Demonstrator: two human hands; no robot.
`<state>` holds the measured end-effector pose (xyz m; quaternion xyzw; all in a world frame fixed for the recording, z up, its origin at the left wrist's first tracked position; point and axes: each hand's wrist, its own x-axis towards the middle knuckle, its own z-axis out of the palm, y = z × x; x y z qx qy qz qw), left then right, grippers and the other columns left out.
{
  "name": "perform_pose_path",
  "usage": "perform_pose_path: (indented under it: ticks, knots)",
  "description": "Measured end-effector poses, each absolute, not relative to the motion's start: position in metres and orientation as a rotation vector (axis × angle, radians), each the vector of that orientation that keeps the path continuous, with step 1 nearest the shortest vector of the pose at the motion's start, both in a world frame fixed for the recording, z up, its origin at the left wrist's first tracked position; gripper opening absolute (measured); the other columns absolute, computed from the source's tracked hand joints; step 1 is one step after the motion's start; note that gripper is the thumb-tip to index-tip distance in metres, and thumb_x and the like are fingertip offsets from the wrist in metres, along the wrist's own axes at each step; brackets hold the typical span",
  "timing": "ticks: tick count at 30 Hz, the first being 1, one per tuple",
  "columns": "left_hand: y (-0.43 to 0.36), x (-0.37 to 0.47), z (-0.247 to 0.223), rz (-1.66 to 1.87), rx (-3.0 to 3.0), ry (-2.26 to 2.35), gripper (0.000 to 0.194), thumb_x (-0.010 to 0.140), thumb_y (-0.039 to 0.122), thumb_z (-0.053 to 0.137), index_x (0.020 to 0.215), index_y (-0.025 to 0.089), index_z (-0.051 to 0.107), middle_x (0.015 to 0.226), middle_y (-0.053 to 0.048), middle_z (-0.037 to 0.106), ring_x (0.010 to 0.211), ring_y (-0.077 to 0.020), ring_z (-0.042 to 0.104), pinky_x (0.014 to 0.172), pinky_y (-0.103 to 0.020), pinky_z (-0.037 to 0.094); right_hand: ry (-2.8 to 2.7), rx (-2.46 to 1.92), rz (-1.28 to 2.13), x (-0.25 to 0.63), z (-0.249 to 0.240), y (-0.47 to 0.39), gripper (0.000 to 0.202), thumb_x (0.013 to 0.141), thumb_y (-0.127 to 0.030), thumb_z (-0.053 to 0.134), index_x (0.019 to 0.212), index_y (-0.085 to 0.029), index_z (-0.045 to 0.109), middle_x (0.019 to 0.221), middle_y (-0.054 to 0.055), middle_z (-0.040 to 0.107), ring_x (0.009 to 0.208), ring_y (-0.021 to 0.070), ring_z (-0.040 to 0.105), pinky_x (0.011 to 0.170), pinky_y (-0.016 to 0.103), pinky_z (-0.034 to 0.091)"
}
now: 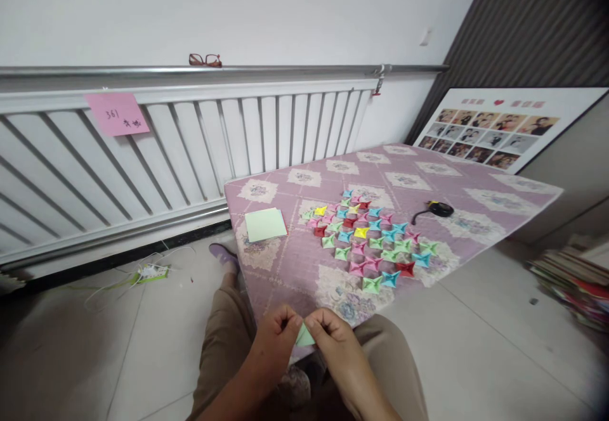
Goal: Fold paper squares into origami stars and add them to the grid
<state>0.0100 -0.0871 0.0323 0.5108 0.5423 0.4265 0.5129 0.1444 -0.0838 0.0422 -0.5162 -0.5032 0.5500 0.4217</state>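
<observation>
A folded piece of light green paper (305, 336) is pinched between both hands at the near edge of the table. My left hand (277, 338) grips its left side, fingers curled and thumb on top. On the other side, my right hand (333, 338) holds the top right part between thumb and fingers. Beyond the hands, rows of small folded paper pieces (361, 233) in green, pink, blue, red and yellow stand on the tablecloth. A stack of square paper sheets (265, 225), pale green on top, lies at the table's left side.
The table wears a purple flowered cloth (285, 275). A black corded object (440, 208) lies at its right. Behind stands a white radiator (285, 129) with a pink note (117, 115). Glasses (205, 60) rest on the pipe. A power strip (151, 272) is on the floor.
</observation>
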Motion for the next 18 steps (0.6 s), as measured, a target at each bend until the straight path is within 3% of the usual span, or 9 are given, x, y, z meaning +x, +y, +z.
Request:
perform_pose_path:
  ticks: [6, 11, 18]
  knots:
    - [-0.087, 0.007, 0.023, 0.918, 1.177, 1.212, 0.028, 0.080, 0.045, 0.052, 0.076, 0.017, 0.053, 0.060, 0.004, 0.047, 0.057, -0.0114, 0.041, 0.056, -0.023, 0.033, -1.166, -1.311, 1.385, 0.145, 0.035, -0.078, 0.039, 0.072, -0.055, 0.062, 0.061, -0.019, 0.054, 0.057, -0.005, 0.048, 0.057, 0.0117, 0.040, 0.055, 0.024, 0.034]
    - [-0.090, 0.009, 0.023, 0.883, 1.205, 1.243, 0.025, 0.076, 0.038, 0.054, 0.062, 0.017, 0.052, 0.058, 0.002, 0.050, 0.057, -0.0127, 0.044, 0.059, -0.025, 0.034, -1.149, -1.282, 1.425, 0.148, 0.031, -0.075, 0.041, 0.072, -0.058, 0.063, 0.065, -0.018, 0.056, 0.056, -0.005, 0.048, 0.054, 0.0112, 0.040, 0.054, 0.023, 0.033]
    - [-0.088, 0.010, 0.023, 0.882, 1.164, 1.312, 0.025, 0.072, 0.040, 0.051, 0.060, 0.019, 0.049, 0.054, 0.003, 0.046, 0.053, -0.0121, 0.039, 0.054, -0.025, 0.030, -1.063, -1.277, 1.463, 0.145, 0.028, -0.080, 0.039, 0.075, -0.057, 0.061, 0.068, -0.019, 0.056, 0.059, -0.005, 0.047, 0.054, 0.0107, 0.040, 0.051, 0.022, 0.032]
